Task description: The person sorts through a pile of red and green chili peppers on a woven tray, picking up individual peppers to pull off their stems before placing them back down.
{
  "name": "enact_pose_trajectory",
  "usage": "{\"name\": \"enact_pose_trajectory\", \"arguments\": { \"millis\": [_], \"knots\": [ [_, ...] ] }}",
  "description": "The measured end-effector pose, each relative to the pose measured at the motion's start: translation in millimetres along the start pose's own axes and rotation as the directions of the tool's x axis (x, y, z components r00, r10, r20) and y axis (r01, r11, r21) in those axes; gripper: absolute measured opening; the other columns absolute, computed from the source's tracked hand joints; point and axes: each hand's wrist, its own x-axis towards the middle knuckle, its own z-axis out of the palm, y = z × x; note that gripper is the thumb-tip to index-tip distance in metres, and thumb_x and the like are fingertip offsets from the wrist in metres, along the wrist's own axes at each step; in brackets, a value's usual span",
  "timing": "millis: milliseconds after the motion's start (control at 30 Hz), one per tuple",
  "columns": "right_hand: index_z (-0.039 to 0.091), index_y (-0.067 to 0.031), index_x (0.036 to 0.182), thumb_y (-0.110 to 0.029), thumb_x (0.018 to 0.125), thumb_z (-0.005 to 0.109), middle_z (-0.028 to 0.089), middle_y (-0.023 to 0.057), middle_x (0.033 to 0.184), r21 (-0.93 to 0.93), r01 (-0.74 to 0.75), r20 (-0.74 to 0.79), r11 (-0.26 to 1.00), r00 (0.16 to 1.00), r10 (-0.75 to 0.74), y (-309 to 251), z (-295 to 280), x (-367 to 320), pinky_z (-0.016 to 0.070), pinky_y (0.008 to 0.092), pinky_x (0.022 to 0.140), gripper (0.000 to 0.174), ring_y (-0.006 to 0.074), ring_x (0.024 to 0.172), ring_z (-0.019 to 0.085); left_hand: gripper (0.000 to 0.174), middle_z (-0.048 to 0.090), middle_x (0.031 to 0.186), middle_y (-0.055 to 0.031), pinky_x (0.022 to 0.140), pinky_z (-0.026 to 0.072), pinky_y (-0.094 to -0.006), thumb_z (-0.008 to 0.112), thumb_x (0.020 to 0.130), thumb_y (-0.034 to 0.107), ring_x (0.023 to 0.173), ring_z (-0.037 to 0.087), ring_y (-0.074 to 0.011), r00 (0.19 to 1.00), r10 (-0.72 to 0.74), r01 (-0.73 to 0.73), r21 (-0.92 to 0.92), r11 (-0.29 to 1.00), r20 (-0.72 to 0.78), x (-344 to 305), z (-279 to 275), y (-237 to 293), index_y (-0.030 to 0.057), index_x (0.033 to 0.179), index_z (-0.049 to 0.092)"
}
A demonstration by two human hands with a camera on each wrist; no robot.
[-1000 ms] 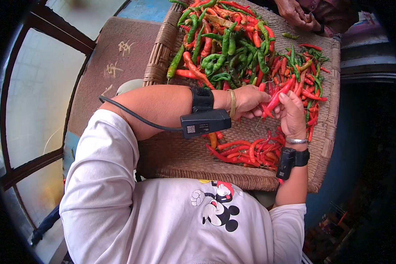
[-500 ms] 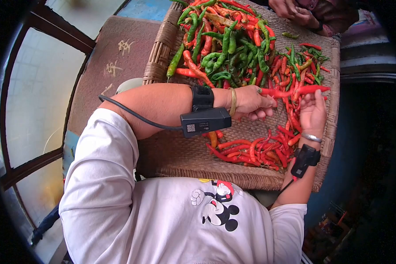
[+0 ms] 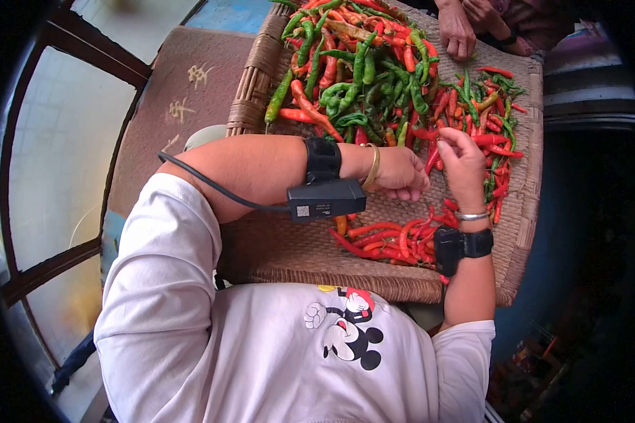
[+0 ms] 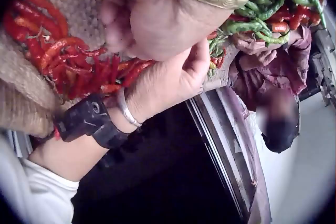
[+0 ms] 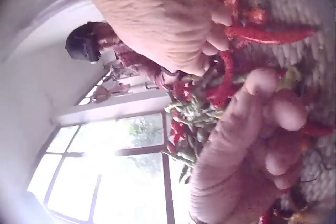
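One woven tray (image 3: 257,92): left hand (image 3: 402,173), right hand (image 3: 462,158), three chilli heaps (image 3: 360,70).

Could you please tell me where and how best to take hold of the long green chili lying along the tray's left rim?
Pinch the green chili around its thick middle, probably coming from the outer side over the rim. It lies nearly alone along that edge with its body exposed. Its other side runs into the pile, where fingers would likely snag neighbouring chilies.

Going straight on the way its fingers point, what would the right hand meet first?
Most likely the red and green chillies heaped just beyond the right hand; its fingers seem to touch some.
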Motion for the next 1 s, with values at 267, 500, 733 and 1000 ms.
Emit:
{"name": "enact_pose_trajectory", "arguments": {
  "millis": [267, 500, 733, 1000],
  "knots": [
    [0.056, -0.0048, 0.087, -0.009, 0.065, 0.064, 0.052, 0.0114, 0.080, -0.468, 0.347, 0.075, 0.813, 0.932, -0.355, -8, 27, 5, 0.0439, 0.0339, 0.060, 0.024, 0.0281, 0.069, 0.054, 0.014, 0.057, 0.066, 0.0014, 0.045, 0.0405, -0.0185, 0.051, 0.082, 0.024, 0.053, 0.051, -0.0065, 0.999, -0.034, 0.032, 0.159, 0.987, 0.011, 1, -1, -2, 0.0101, 0.079, 0.054],
    [0.057, -0.0029, 0.075, -0.013, 0.065, 0.065, 0.055, 0.0119, 0.066, -0.268, 0.132, 0.070, 0.954, 0.991, -0.117, -22, 7, 1, 0.0428, 0.0364, 0.053, 0.016, 0.0291, 0.061, 0.055, 0.016, 0.055, 0.065, 0.0001, 0.043, 0.0399, -0.0194, 0.050, 0.083, 0.024, 0.053, 0.051, -0.0075, 0.997, -0.002, 0.010, 0.096, 0.995, -0.083, 3, -2, 2, 0.0082, 0.079, 0.053],
    [0.057, -0.0010, 0.072, -0.022, 0.073, 0.058, 0.055, 0.0171, 0.064, -0.504, 0.189, 0.255, 0.843, 0.965, -0.063, -29, -20, -2, 0.0421, 0.0364, 0.052, 0.021, 0.0303, 0.059, 0.056, 0.021, 0.053, 0.061, -0.0005, 0.044, 0.0397, -0.0213, 0.053, 0.082, 0.026, 0.052, 0.050, -0.0080, 0.974, 0.159, -0.132, 0.165, 0.977, -0.163, 0, 3, 4, 0.0050, 0.076, 0.053],
    [0.060, -0.0018, 0.078, -0.031, 0.076, 0.056, 0.058, 0.0157, 0.066, -0.533, -0.220, -0.293, 0.817, 0.954, 0.066, 5, -82, 24, 0.0426, 0.0326, 0.056, 0.030, 0.0248, 0.060, 0.057, 0.017, 0.055, 0.062, -0.0022, 0.051, 0.0432, -0.0243, 0.055, 0.078, 0.019, 0.056, 0.053, -0.0105, 0.993, 0.096, -0.117, 0.445, 0.888, 0.070, 6, 3, -12, 0.0024, 0.080, 0.058]
  ]
}}
